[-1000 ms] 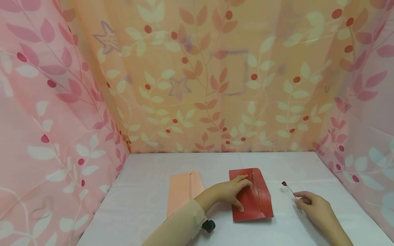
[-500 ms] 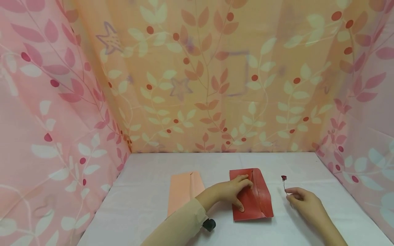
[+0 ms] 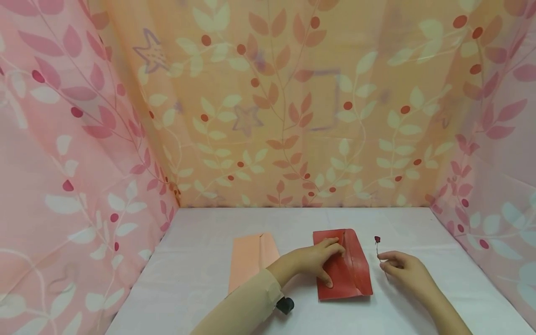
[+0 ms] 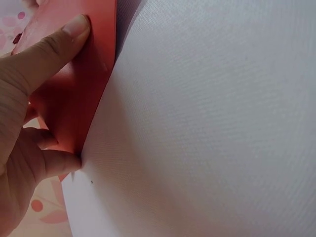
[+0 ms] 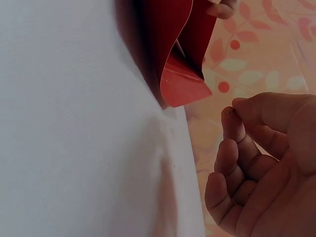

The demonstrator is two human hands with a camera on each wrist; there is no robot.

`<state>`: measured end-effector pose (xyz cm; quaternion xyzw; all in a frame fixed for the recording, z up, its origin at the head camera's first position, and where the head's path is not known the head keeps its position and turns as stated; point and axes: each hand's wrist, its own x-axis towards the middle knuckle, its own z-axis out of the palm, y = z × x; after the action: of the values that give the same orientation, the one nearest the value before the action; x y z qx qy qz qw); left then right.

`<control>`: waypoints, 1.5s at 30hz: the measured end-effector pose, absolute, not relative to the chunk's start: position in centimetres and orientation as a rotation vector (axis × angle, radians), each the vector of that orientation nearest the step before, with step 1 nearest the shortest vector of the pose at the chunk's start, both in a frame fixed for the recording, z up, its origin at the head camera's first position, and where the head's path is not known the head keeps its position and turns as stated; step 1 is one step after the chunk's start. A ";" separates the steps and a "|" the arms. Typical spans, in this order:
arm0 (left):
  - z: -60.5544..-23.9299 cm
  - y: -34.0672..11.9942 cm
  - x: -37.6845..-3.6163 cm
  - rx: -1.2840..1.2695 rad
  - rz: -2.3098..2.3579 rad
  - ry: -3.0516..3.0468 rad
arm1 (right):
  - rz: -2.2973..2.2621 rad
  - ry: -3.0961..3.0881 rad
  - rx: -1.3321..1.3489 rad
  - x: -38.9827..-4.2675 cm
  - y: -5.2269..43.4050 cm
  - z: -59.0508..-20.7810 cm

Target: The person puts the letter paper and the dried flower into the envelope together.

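A red envelope [image 3: 356,265] lies on the white table, its flap spread toward the right. My left hand [image 3: 311,263] holds it, thumb on the near part and bent fingers toward the far edge. From the right wrist, the envelope's mouth [image 5: 193,39] gapes, with the flap [image 5: 185,86] hanging out. To the right of it, my right hand [image 3: 408,272] pinches the thin stem of a small dark red dried flower [image 3: 377,239] between thumb and forefinger. The bloom points up and away. In the right wrist view only the stem's tip between the fingertips shows faintly.
A peach envelope [image 3: 247,258] lies left of the red one, partly hidden by the left sleeve [image 3: 247,302]. A small black object [image 3: 286,305] shows beside the left wrist. Floral cloth [image 3: 272,93] walls in the back and both sides of the table [image 3: 201,223].
My right hand has moved left and slightly away, bringing the flower nearer the red envelope. The flower has turned more upright. My left hand stays on the envelope.
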<state>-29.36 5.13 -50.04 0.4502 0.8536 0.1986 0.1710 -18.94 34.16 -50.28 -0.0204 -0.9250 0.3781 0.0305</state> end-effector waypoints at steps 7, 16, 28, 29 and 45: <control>-50.0 5.3 -29.2 1.267 0.535 2.434 | 1.269 -2.859 -0.018 -19.6 32.7 -50.1; -50.3 5.3 -29.5 1.299 0.509 2.470 | 1.440 -2.816 -0.043 -20.6 30.9 -50.2; -50.4 5.0 -29.5 1.332 0.537 2.475 | 1.677 -2.751 -0.128 -21.5 28.8 -51.6; -50.4 5.0 -29.4 1.332 0.534 2.478 | 1.699 -2.741 -0.133 -21.5 28.7 -51.7; -50.4 4.8 -29.4 1.330 0.507 2.503 | 1.786 -2.695 -0.019 -21.9 28.3 -52.6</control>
<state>-29.40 4.84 -50.44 0.4580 0.8618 0.1745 0.1309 -21.85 28.34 -52.59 -0.0059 -0.8327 0.5519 -0.0457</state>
